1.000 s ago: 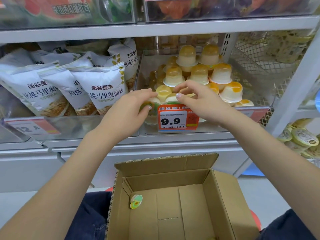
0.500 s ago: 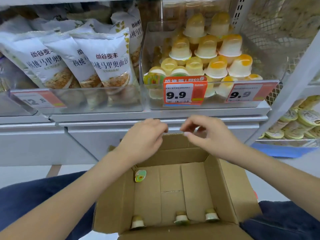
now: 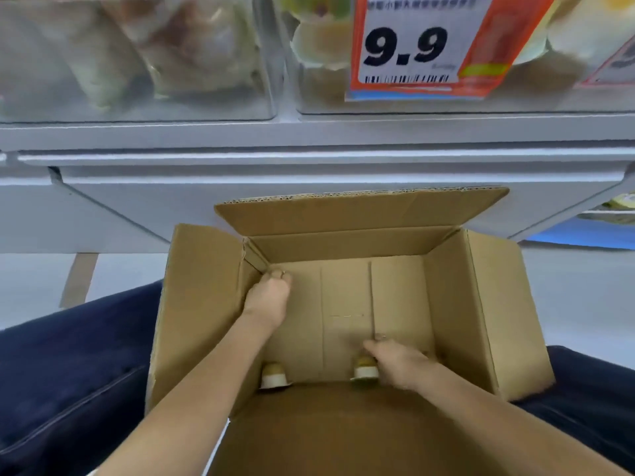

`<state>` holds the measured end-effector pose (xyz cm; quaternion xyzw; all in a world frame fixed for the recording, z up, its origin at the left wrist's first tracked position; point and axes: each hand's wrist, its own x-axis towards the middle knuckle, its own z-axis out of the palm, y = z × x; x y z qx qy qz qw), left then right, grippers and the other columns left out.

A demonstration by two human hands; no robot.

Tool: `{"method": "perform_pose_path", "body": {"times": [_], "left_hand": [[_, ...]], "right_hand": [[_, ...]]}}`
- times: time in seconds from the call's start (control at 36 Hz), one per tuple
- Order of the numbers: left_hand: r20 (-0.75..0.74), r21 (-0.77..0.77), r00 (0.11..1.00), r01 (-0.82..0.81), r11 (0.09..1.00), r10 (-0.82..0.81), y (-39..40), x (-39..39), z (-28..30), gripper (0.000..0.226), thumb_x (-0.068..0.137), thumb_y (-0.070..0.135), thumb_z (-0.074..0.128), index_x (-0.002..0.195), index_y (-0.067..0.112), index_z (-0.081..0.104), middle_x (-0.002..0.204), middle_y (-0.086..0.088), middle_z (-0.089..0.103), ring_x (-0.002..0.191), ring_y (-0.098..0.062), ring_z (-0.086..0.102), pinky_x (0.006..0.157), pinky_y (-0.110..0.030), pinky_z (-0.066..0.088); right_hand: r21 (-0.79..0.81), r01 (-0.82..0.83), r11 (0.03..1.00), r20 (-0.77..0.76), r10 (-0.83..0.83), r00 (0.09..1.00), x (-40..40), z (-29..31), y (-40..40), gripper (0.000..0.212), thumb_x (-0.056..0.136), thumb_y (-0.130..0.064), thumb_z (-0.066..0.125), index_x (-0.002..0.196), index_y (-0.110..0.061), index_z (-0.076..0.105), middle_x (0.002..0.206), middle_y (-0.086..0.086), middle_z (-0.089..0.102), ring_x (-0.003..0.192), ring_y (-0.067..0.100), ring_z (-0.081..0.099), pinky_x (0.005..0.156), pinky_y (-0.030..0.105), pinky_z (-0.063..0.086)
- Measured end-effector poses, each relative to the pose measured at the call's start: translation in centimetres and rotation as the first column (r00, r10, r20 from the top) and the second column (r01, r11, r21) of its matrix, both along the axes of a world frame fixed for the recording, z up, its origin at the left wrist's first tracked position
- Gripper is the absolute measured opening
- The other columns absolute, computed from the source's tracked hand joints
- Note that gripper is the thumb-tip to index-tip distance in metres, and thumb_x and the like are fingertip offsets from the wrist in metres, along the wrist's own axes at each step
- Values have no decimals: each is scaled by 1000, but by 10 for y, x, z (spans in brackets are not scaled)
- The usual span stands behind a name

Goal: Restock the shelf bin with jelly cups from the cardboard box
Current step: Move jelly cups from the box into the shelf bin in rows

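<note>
From the head camera, looking straight down, an open cardboard box (image 3: 395,304) sits across the person's lap, dark blue trousers (image 3: 68,365) on either side of it. Both bare arms reach down into the box.

The left hand (image 3: 268,297) is at the far left corner of the box floor, fingers curled tight over something small; only a sliver of it shows at the knuckles, so I cannot tell what it is or whether it is properly held.

The right hand (image 3: 398,364) is low at the near side of the box, fingers bent down around a jelly cup (image 3: 365,369) standing against the near wall. The fingers touch the cup's right side, but the grip is partly hidden, so whether they have closed on it I cannot tell.

A second jelly cup (image 3: 274,376) stands apart to the left, also along the near wall, untouched, just beside the left forearm.

Above the box runs the pale grey shelf edge (image 3: 309,139). On it, the clear shelf bin (image 3: 446,101) holds blurred jelly cups behind an orange price tag (image 3: 412,46) reading 9.9. To its left is another clear bin (image 3: 137,63) with blurred pale packets.
</note>
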<state>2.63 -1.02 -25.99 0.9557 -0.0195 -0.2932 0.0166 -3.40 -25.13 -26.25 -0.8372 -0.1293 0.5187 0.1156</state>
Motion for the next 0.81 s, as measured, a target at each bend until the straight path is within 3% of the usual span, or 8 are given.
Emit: {"method": "perform_pose_path", "body": {"times": [0.11,0.22,0.39,0.5,0.58,0.67,0.72,0.81], "left_hand": [[-26,35,996,-86,996,87,-3,13,-24,58,86,-4,49,140,7,28,143,-13,31,132,-29,30,102,-35,39],[-22,36,993,-112,993,113,-2,22,-42,59,83,-5,51,137,9,30,141,-15,31,131,-33,30,102,-35,36],[-137,170,990,51,984,-28,-7,27,-53,54,86,-4,49,136,12,37,143,-19,26,128,-39,33,106,-42,32],[-252,131,963,-59,990,90,-12,27,-49,48,89,4,52,134,10,37,136,-19,41,125,-38,36,100,-42,38],[-348,-96,907,-286,953,237,-5,25,-37,45,78,10,70,119,13,52,125,-9,55,114,-28,51,91,-34,48],[-531,-351,792,-528,773,301,-5,26,-2,38,76,6,75,106,17,54,114,-5,59,91,-20,58,63,-28,50],[-652,-442,711,-638,630,263,-11,31,32,34,81,2,71,107,16,53,113,-4,60,90,-16,60,65,-24,52],[-677,-557,726,-613,560,121,-21,44,92,29,84,0,66,106,16,57,100,0,65,81,-8,64,62,-19,54]], "right_hand": [[15,-63,998,-68,64,996,-2,-19,5,71,92,3,47,150,-29,22,156,6,23,140,26,29,111,36,30],[63,-37,997,-73,42,996,3,-35,6,64,90,-7,58,146,-25,33,148,3,36,132,21,39,107,31,34],[136,306,942,-159,-284,945,7,-53,-1,48,80,-23,72,125,-29,55,125,-3,55,112,15,52,97,27,44],[169,633,756,-307,-570,762,8,-52,-7,44,80,-12,73,120,-25,60,118,-1,62,107,14,59,92,23,48],[132,844,520,-480,-711,514,11,-31,-8,34,86,-8,66,119,-17,61,114,4,65,98,15,65,81,24,55],[151,919,363,-589,-714,378,18,-3,-9,30,88,-8,63,116,-19,62,111,5,69,95,16,69,78,25,55],[180,943,281,-600,-728,332,24,17,-11,35,87,-8,65,119,-18,60,110,5,71,96,18,70,80,27,55],[244,956,165,-630,-722,285,37,52,-12,39,87,-6,64,125,-16,57,112,8,70,99,22,68,89,33,53]]}}
